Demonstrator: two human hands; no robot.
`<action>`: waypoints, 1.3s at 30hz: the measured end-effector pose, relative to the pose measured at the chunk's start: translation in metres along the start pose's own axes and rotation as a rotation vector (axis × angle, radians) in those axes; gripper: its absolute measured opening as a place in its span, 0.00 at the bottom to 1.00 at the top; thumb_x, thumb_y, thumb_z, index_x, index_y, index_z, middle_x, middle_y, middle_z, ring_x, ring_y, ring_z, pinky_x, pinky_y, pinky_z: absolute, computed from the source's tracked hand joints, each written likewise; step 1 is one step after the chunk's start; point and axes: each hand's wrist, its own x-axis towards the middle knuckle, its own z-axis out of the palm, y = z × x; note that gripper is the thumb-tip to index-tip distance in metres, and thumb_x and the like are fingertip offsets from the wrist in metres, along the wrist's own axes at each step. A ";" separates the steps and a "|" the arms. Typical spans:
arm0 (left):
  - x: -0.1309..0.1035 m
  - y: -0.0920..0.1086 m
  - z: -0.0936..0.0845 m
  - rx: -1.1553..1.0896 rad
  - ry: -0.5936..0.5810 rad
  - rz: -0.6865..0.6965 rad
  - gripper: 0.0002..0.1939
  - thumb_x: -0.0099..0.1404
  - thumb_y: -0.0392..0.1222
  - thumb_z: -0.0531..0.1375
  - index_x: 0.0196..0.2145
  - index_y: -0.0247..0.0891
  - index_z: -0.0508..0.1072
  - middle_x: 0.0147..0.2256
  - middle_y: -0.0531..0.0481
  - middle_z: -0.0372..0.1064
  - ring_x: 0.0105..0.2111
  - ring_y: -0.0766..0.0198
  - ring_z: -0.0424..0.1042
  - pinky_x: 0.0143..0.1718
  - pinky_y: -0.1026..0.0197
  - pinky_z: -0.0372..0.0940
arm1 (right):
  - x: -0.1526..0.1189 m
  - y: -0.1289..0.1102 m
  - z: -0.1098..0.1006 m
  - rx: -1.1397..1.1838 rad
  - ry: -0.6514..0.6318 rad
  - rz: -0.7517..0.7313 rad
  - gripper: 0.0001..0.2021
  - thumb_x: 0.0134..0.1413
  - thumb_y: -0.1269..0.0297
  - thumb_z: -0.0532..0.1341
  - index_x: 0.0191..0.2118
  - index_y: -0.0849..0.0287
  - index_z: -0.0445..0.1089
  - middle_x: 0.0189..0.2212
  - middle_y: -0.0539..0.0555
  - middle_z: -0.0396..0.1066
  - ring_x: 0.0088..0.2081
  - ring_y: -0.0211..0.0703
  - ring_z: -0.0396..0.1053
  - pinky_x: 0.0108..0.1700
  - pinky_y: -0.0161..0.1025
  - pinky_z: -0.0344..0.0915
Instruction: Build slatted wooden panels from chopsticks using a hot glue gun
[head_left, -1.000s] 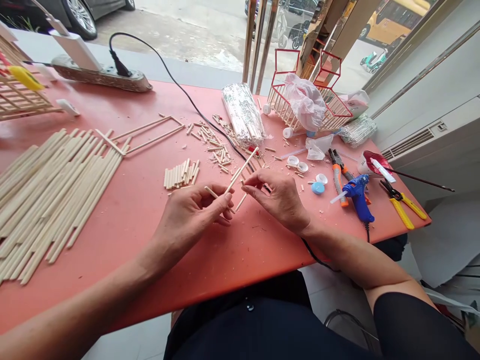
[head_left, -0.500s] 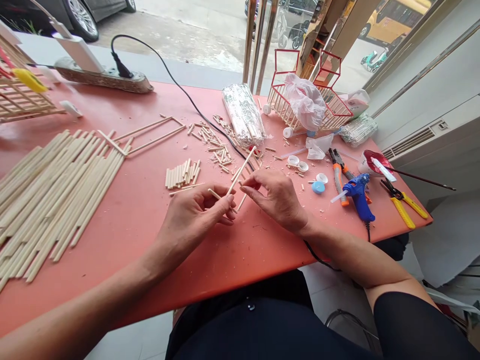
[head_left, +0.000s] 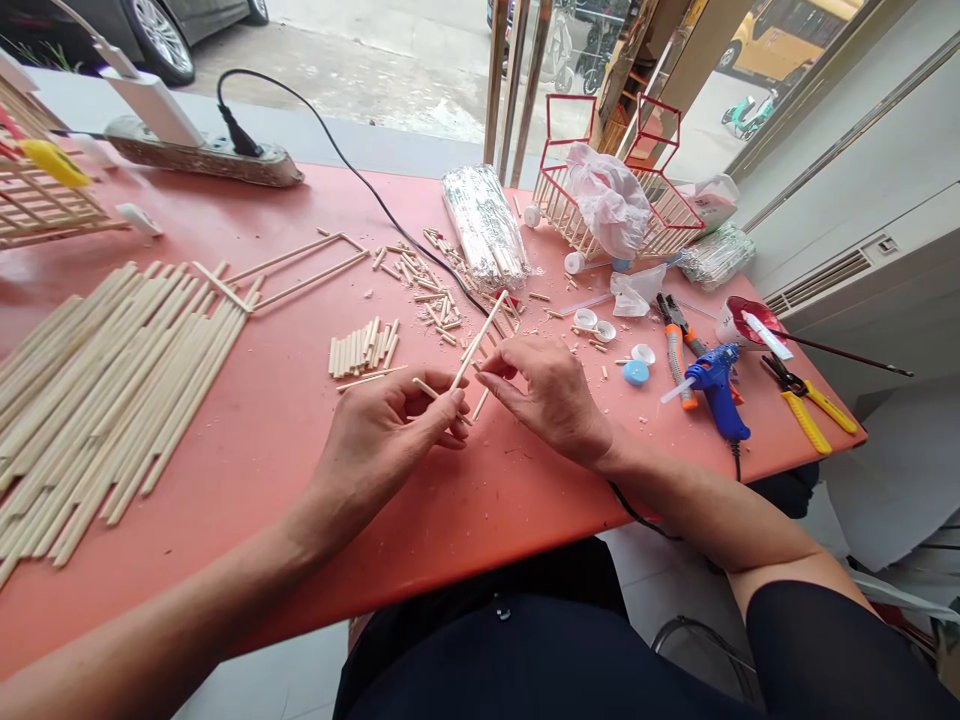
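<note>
Over the table's front part, my left hand [head_left: 397, 415] pinches a small frame of thin wooden sticks [head_left: 480, 340] between thumb and fingers. One long stick of the frame slants up and away, and a crosspiece juts out to the left over my fingers. My right hand [head_left: 544, 395] is closed at the frame's right side, its thumb and forefinger pinched on a short wooden stick whose tip shows beside the frame. My right fingers hide part of the frame. Left of the hands lies a row of short cut sticks [head_left: 364, 350], with more loose pieces [head_left: 427, 290] scattered behind.
Long sticks [head_left: 112, 400] cover the table's left side, near a stick outline [head_left: 300, 270]. Rightward are bottle caps [head_left: 636, 372], pliers [head_left: 675, 345], a blue glue gun [head_left: 716, 390] and yellow-handled cutters [head_left: 810, 405]. Behind stand a wrapped stick bundle [head_left: 486, 225] and a stick-built cart [head_left: 555, 205]. A black cable [head_left: 352, 165] crosses the table.
Both hands and the frame have hardly moved; the whole view has shifted very slightly. Each hand keeps the same grip.
</note>
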 end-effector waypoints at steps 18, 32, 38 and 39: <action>0.000 -0.003 -0.002 0.060 0.001 0.055 0.11 0.66 0.48 0.67 0.36 0.37 0.80 0.27 0.51 0.79 0.26 0.61 0.80 0.30 0.60 0.80 | 0.000 0.000 0.002 -0.023 0.051 -0.028 0.05 0.67 0.66 0.67 0.37 0.58 0.76 0.34 0.51 0.80 0.37 0.43 0.73 0.47 0.41 0.57; 0.003 0.011 -0.011 -0.151 0.104 -0.078 0.12 0.62 0.47 0.72 0.36 0.36 0.81 0.30 0.50 0.80 0.26 0.62 0.80 0.29 0.61 0.79 | 0.001 0.014 -0.025 0.341 0.199 0.151 0.22 0.66 0.41 0.65 0.34 0.57 0.75 0.30 0.51 0.76 0.32 0.39 0.68 0.38 0.39 0.65; 0.007 0.008 -0.016 -0.301 0.135 -0.119 0.17 0.55 0.49 0.76 0.36 0.36 0.81 0.29 0.51 0.80 0.25 0.63 0.79 0.29 0.63 0.77 | 0.003 0.026 -0.021 0.760 -0.154 0.370 0.22 0.58 0.42 0.70 0.38 0.60 0.79 0.34 0.55 0.80 0.32 0.38 0.71 0.35 0.36 0.67; 0.007 0.009 -0.016 -0.307 0.134 -0.121 0.17 0.55 0.49 0.76 0.36 0.36 0.81 0.29 0.51 0.80 0.25 0.63 0.79 0.29 0.62 0.77 | 0.003 0.026 -0.019 0.793 -0.191 0.391 0.21 0.59 0.44 0.70 0.40 0.60 0.80 0.36 0.56 0.82 0.33 0.38 0.72 0.34 0.35 0.66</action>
